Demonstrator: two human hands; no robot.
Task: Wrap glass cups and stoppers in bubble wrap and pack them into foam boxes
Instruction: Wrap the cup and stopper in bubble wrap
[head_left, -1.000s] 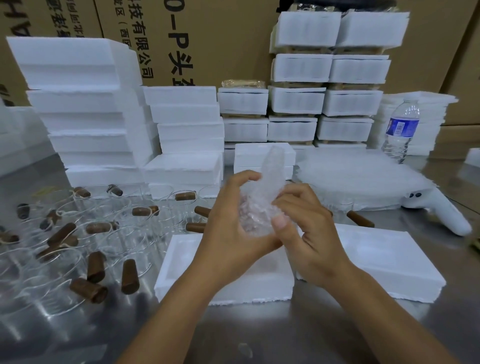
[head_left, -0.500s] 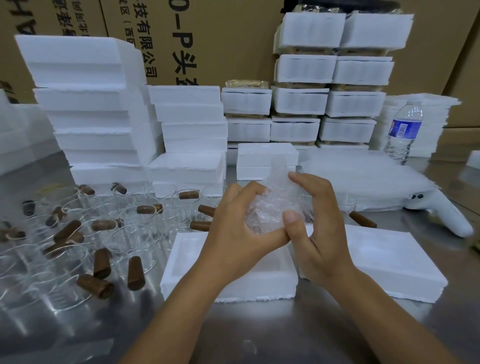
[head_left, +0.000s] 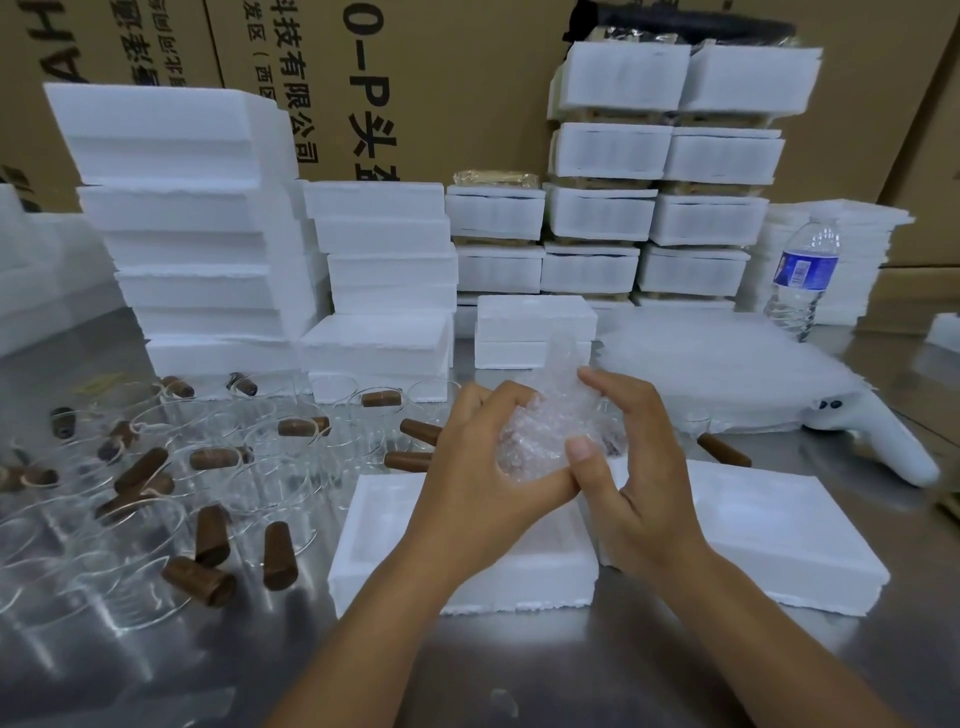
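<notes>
Both hands, left hand (head_left: 483, 467) and right hand (head_left: 639, 467), squeeze the bubble wrap bundle (head_left: 550, 421) above the open foam box (head_left: 374, 545), keeping it closed for packing.

A shiny steel table (head_left: 519, 675) carries everything here. Clear round glass cups (head_left: 130, 587) crowd its left side, with brown tapered wooden stoppers (head_left: 280, 556) lying among them. At the front sits an open white foam box (head_left: 374, 519), with a second white foam piece (head_left: 779, 535) just beside it on the right. Behind are a pile of clear bubble wrap sheets (head_left: 727, 374), a white plastic handheld device (head_left: 883, 441), a clear blue-labelled water bottle (head_left: 802, 275) and stacks of white foam boxes (head_left: 197, 234).
</notes>
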